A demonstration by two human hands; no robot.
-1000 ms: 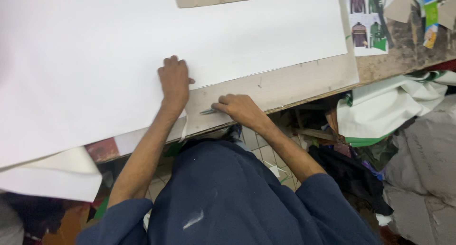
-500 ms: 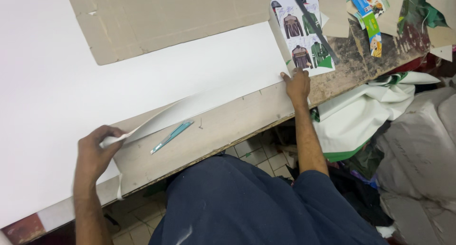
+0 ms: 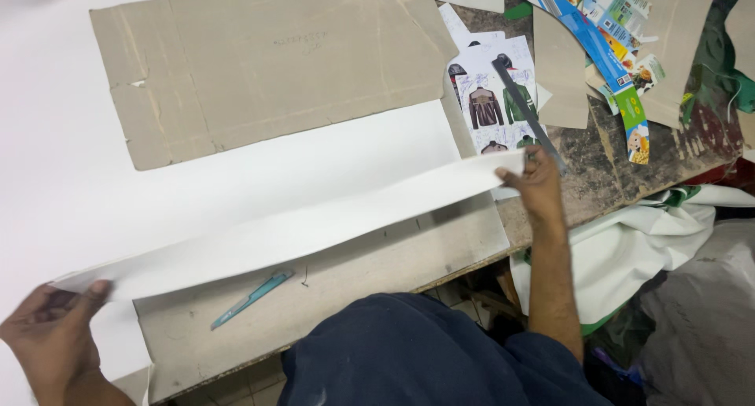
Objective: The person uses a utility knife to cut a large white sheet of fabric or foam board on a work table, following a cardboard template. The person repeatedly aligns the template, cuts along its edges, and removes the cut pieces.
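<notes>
— What's spread out around you?

— Biggest is the white sheet (image 3: pixel 71 162) covering most of the table (image 3: pixel 377 272). On it lies a tan cardboard pattern piece (image 3: pixel 259 68), flat and creased. To the right, on the dirty bare tabletop, are printed pages with jacket drawings (image 3: pixel 491 99), a dark metal ruler (image 3: pixel 527 115) lying slanted across them, more cardboard shapes (image 3: pixel 562 68) and colourful torn packaging (image 3: pixel 609 44). Below the table edge hangs white and green fabric (image 3: pixel 629 249). Nearest me, a teal craft knife (image 3: pixel 252 298) lies on the bare board, just under the strip and touching neither hand.

— And the strip itself?

— The long white strip (image 3: pixel 299 225) runs slantwise across the table's near edge, lifted off the board, smooth, widest in the middle. My left hand (image 3: pixel 51 335) pinches its lower left end between thumb and fingers. My right hand (image 3: pixel 535 182) pinches the upper right end, fingers curled over it, close beside the ruler's lower tip.
</notes>
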